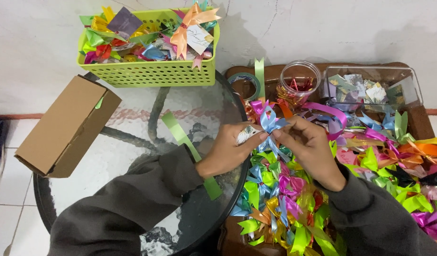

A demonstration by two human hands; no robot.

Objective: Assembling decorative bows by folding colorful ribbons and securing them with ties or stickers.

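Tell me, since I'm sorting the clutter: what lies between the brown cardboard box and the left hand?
In the head view, a green ribbon strip lies on the glass table between the cardboard box and the left hand.

A round dark-rimmed glass-topped table (pixel 133 142) stands on a white tiled floor (pixel 9 199) against a cracked white plaster wall (pixel 322 28), beside a brown wooden surface (pixel 420 125), under even light.
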